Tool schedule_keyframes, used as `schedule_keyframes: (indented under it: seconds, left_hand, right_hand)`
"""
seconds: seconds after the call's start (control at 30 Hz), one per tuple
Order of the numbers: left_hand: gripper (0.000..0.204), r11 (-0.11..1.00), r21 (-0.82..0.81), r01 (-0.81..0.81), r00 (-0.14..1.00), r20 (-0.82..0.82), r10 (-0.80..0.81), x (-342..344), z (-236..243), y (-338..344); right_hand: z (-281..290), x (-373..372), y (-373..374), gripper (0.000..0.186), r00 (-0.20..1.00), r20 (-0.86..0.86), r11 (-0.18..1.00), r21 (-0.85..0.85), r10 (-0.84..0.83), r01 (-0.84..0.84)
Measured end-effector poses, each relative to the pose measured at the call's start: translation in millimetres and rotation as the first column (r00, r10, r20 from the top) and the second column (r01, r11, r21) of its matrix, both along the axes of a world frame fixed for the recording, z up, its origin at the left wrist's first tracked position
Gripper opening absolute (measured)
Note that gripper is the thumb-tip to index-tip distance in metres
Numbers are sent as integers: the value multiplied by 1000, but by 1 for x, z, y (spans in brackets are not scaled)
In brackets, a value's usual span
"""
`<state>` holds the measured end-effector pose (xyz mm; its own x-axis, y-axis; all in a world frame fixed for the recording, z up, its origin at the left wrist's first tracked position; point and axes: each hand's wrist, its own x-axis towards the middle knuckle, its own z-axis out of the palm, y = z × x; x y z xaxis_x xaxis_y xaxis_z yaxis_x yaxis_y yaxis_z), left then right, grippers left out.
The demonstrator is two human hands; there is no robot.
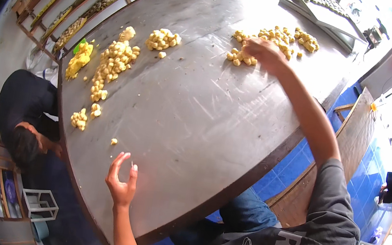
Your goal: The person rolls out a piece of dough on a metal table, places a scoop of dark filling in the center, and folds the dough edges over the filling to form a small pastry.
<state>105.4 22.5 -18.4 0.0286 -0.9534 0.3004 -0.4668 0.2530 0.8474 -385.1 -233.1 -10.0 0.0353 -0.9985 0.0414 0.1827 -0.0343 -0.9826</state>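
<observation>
Currently one hand among the yellow balls, one hand raised and bare

Over at the table's far right part, the right hand (265,52) reaches into a spread of yellow balls (279,37), its fingers curled down and turned away, so I cannot tell whether it grips any. The left hand (120,188) is up above the table (191,117) near its near left corner, thumb and fingers wide apart, with nothing seen between them. Just beyond its fingertips lies a single ball (113,141).

Along the left edge, two small clumps (79,119) sit side by side, and a long heap (115,58) stretches from near them toward the far edge. A smaller heap (163,40) lies to its right, with one loose ball beside it. At the far left corner rests a brighter yellow lump (79,62), touching something green (80,45).

Trays (330,20) with rows of small pieces stand at the far right corner. A person (25,108) in dark clothes bends down beside the left edge, and a wooden bench (359,128) runs along the near edge
</observation>
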Motion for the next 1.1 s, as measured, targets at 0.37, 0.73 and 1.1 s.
schedule_keyframes:
  seconds: [0.37,0.73,1.1]
  left_hand:
    - [29,992,-120,-48,991,119,63,0,3,4]
    - [27,991,-120,63,902,431,-5,-96,19,118]
    - [52,995,-97,11,568,820,74,-78,-34,99]
  right_hand:
    - [2,-182,75,37,810,578,965,-144,-99,220]
    - [22,-254,113,18,535,752,887,143,-386,439]
    - [5,-436,-91,25,624,411,672,-35,-665,740]
